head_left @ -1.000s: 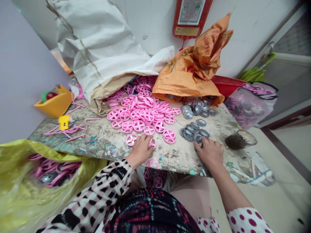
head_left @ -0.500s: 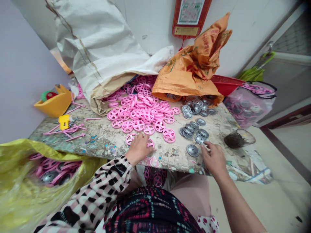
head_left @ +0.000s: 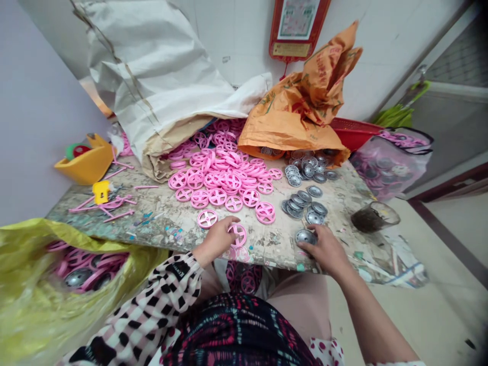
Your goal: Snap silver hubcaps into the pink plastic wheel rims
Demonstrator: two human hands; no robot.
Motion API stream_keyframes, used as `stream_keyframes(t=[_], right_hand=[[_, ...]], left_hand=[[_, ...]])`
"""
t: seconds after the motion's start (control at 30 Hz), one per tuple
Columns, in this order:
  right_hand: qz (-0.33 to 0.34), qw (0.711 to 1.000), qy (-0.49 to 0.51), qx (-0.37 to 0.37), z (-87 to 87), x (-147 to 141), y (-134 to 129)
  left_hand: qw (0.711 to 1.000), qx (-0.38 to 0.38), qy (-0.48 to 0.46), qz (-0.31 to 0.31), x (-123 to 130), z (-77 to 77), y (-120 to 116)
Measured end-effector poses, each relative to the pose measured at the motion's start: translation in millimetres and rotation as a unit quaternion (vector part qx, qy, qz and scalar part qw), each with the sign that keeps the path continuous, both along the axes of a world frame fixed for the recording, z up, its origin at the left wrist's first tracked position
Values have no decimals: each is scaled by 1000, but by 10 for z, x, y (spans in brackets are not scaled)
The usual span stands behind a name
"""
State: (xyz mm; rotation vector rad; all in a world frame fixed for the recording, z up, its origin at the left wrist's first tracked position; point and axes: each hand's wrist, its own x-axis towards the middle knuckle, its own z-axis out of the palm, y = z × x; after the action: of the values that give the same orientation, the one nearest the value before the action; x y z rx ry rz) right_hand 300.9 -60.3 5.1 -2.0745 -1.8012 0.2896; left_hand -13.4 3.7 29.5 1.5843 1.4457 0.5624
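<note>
Near the table's front edge, my left hand (head_left: pixel 218 240) pinches the rim of a pink wheel (head_left: pixel 238 235). Just beyond that hand lies another pink wheel (head_left: pixel 207 219), flat and untouched. To the right, a silver disc (head_left: pixel 305 237) is between the thumb and fingers of my right hand (head_left: pixel 326 247). Several silver discs (head_left: pixel 297 205) lie in a loose group right behind it. A large heap of pink wheels (head_left: pixel 224 175) spreads from the mouth of a white sack (head_left: pixel 163 66).
An orange sack (head_left: pixel 293 119) with more silver discs stands at the back. A dark cup (head_left: pixel 375 217) is on the right. Pink rods (head_left: pixel 110 205) and a yellow holder (head_left: pixel 86 160) are on the left. A yellow bag (head_left: pixel 23 284) hangs below the table edge.
My left hand has shifted slightly down and now grips the right-hand pink wheel, uncovering the other one. My right hand has moved left and closed on the silver disc.
</note>
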Motion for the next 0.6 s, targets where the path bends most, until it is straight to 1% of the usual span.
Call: stream_keyframes(t=[0.03, 0.07, 0.13, 0.17, 0.23, 0.3, 0.33, 0.37, 0.4, 0.5, 0.53, 0.6], right_hand=[[-14, 1000, 28, -2, 3, 27, -7], [-31, 998, 61, -8, 13, 46, -14], [-66, 985, 158, -22, 64, 32, -35], [-80, 972, 221, -24, 107, -14, -49], [-92, 930, 357, -14, 219, -198, -85], [-85, 884, 460, 3, 330, -484, -125], [-76, 871, 485, 14, 370, -646, -144], [-63, 868, 491, 32, 394, -805, -163], [-51, 878, 473, 58, 401, -952, -181], [-5, 934, 333, 133, 349, -1253, -233], [10, 945, 289, 151, 323, -1299, -248], [24, 955, 246, 166, 281, -1321, -268]], left_hand=[[996, -53, -61, 24, 8, 3, -5], [985, -109, -124, 46, 20, 12, -15], [946, -208, -236, 76, 54, 41, -49], [925, -243, -279, 83, 78, 59, -71], [890, -292, -340, 85, 138, 96, -121], [864, -317, -384, 74, 213, 129, -178], [854, -323, -404, 66, 251, 143, -207], [845, -325, -421, 56, 287, 156, -237], [838, -324, -437, 46, 319, 166, -267], [830, -303, -467, 35, 378, 185, -346], [833, -292, -469, 39, 385, 187, -366], [844, -272, -460, 47, 384, 187, -394]])
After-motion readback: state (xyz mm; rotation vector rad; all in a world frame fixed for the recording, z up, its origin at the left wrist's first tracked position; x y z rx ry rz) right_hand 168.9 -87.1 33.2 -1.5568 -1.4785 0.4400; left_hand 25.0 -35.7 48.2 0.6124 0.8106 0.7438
